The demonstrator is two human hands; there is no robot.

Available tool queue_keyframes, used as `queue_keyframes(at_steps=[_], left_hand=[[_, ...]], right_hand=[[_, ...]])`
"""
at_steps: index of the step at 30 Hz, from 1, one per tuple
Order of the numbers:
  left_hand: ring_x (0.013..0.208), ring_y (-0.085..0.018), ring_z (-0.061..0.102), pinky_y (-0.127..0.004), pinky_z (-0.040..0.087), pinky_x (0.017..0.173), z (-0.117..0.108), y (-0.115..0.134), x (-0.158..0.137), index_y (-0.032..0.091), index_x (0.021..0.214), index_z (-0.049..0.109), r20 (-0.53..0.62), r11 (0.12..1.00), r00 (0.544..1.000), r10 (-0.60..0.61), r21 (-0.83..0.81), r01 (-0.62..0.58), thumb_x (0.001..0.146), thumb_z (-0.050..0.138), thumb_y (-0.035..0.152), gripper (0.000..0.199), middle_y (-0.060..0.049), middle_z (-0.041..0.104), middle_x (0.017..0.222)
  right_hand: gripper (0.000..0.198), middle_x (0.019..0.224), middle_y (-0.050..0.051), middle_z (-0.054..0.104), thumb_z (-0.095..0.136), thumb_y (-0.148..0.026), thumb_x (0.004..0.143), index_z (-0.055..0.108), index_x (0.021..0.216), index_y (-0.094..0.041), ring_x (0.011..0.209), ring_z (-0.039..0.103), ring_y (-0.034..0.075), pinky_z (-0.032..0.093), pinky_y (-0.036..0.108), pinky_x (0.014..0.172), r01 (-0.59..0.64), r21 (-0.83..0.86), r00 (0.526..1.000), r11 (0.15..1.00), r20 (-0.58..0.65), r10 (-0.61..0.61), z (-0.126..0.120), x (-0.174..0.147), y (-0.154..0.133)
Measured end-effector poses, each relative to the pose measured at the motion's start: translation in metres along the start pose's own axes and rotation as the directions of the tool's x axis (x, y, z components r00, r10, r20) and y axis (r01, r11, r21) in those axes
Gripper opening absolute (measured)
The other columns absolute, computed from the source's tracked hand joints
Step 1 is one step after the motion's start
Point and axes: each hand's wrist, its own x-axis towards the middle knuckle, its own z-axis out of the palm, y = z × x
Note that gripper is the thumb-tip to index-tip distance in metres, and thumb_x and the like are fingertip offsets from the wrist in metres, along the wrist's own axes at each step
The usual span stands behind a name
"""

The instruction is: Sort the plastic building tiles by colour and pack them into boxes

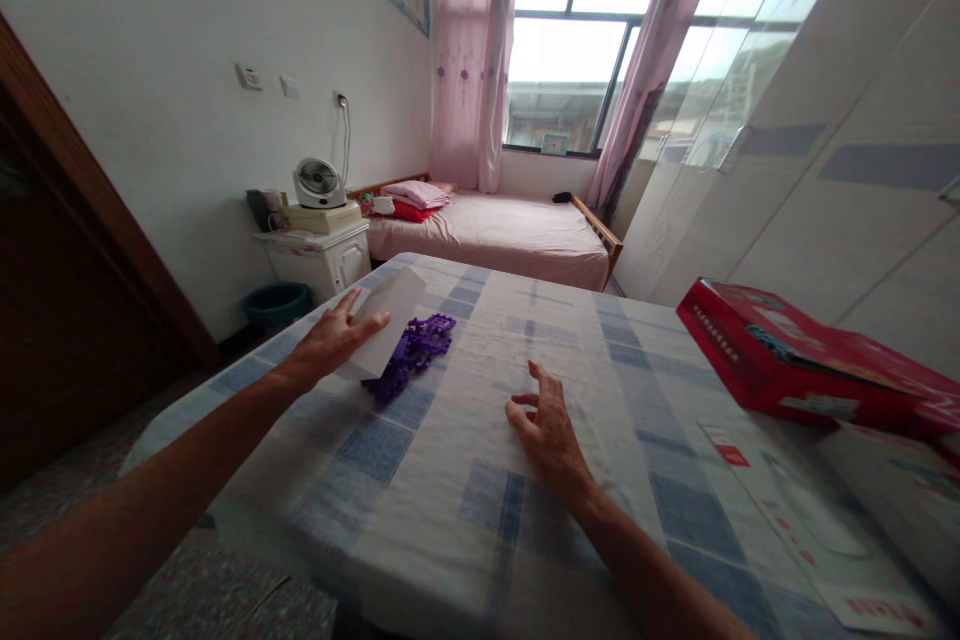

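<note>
My left hand grips a white box-like piece, thumb on the near face and the other fingers behind its edge. The piece is tilted, and whether it is a closed box or folded card I cannot tell. Just right of it, partly covered by it, a clump of purple plastic pieces lies on the checked tablecloth. My right hand hovers over or rests on the middle of the cloth, fingers apart and slightly curled, holding nothing.
At the right of the table sit a red box and white printed packages. Beyond the table stand a bed, a white cabinet with a fan on top, and a green bin. A wardrobe lines the right side.
</note>
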Motion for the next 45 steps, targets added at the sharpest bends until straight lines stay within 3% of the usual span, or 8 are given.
queue_keyframes(at_steps=[7, 10, 16, 22, 26, 35, 41, 45], left_hand=[[0.112, -0.038, 0.054, -0.047, 0.046, 0.09, -0.003, 0.0, 0.002, 0.019, 0.141, 0.036, -0.142, 0.981, 0.979, 0.145, 0.151, -0.123, 0.069, 0.057, 0.062, 0.086, -0.016, 0.05, 0.129], [0.108, -0.035, 0.056, -0.045, 0.05, 0.084, -0.008, 0.014, -0.006, 0.02, 0.134, 0.044, -0.135, 0.97, 0.989, 0.061, -0.225, -0.091, 0.074, 0.055, 0.055, 0.07, -0.011, 0.056, 0.125], [0.1, -0.03, 0.061, -0.042, 0.055, 0.077, -0.004, 0.04, -0.028, 0.018, 0.128, 0.047, 0.192, 0.641, 0.98, 0.045, -0.758, 0.119, 0.085, 0.034, 0.058, 0.061, -0.007, 0.065, 0.113], [0.095, -0.028, 0.064, -0.04, 0.052, 0.081, 0.043, 0.061, -0.074, 0.012, 0.114, 0.059, 0.722, 0.291, 0.665, 0.191, -0.688, 0.665, 0.084, 0.044, 0.051, 0.052, -0.011, 0.07, 0.098], [0.091, -0.025, 0.066, -0.036, 0.053, 0.079, 0.066, 0.064, -0.085, 0.009, 0.109, 0.062, 0.866, 0.337, 0.462, 0.191, -0.5, 0.797, 0.084, 0.042, 0.055, 0.056, -0.012, 0.071, 0.098], [0.074, -0.023, 0.067, -0.03, 0.055, 0.053, 0.051, 0.074, -0.097, 0.022, 0.13, 0.045, 0.718, 0.812, 0.663, 0.214, -0.508, 0.288, 0.073, 0.064, 0.05, 0.067, -0.01, 0.069, 0.096], [0.072, -0.018, 0.067, -0.028, 0.056, 0.063, 0.056, 0.069, -0.048, 0.018, 0.107, 0.06, 0.547, 0.729, 0.811, 0.205, -0.639, 0.247, 0.075, 0.065, 0.041, 0.04, -0.005, 0.069, 0.087], [0.068, -0.016, 0.066, -0.027, 0.057, 0.065, 0.064, 0.061, 0.023, 0.012, 0.084, 0.064, 0.288, 0.724, 0.958, -0.009, -0.658, 0.205, 0.077, 0.063, 0.027, 0.016, -0.006, 0.068, 0.076]], right_hand=[[0.059, 0.128, 0.016, 0.039, 0.049, -0.026, 0.073, 0.036, 0.129, -0.014, 0.086, 0.059, 0.017, 0.053, 0.035, 0.071, 0.01, 0.002, 1.0, 1.0, 0.01, -0.01, 0.001, -0.001, 0.0], [0.057, 0.129, 0.016, 0.039, 0.049, -0.026, 0.074, 0.037, 0.129, -0.014, 0.085, 0.059, 0.017, 0.052, 0.034, 0.07, 0.011, 0.003, 1.0, 1.0, 0.01, -0.011, 0.001, -0.001, 0.002], [0.052, 0.125, 0.015, 0.047, 0.05, -0.033, 0.08, 0.04, 0.128, -0.014, 0.095, 0.058, 0.019, 0.051, 0.034, 0.074, 0.017, 0.077, 0.999, 0.997, 0.049, -0.021, -0.002, -0.001, -0.009], [0.054, 0.107, 0.009, 0.057, 0.041, -0.052, 0.087, 0.041, 0.128, -0.017, 0.07, 0.06, 0.013, 0.048, 0.026, 0.056, -0.2, 0.438, 0.936, 0.877, 0.35, 0.039, -0.006, -0.003, -0.024], [0.045, 0.074, 0.0, 0.058, 0.046, -0.049, 0.084, 0.05, 0.114, -0.016, 0.056, 0.055, 0.011, 0.045, 0.023, 0.051, -0.286, 0.486, 0.921, 0.826, 0.376, 0.099, -0.011, -0.004, -0.023], [0.053, 0.082, 0.004, 0.06, 0.052, -0.047, 0.079, 0.047, 0.12, -0.014, 0.056, 0.055, 0.011, 0.043, 0.023, 0.047, -0.302, 0.434, 0.95, 0.849, 0.212, 0.229, -0.02, 0.01, -0.028], [0.069, 0.119, 0.015, 0.051, 0.044, -0.052, 0.084, 0.026, 0.139, -0.014, 0.064, 0.058, 0.012, 0.048, 0.026, 0.051, -0.207, 0.226, 0.973, 0.952, 0.153, 0.175, -0.044, -0.001, -0.025], [0.066, 0.122, 0.015, 0.049, 0.045, -0.051, 0.082, 0.03, 0.135, -0.015, 0.065, 0.059, 0.012, 0.049, 0.028, 0.053, -0.209, 0.14, 0.976, 0.968, 0.088, 0.199, -0.06, -0.014, 0.009]])
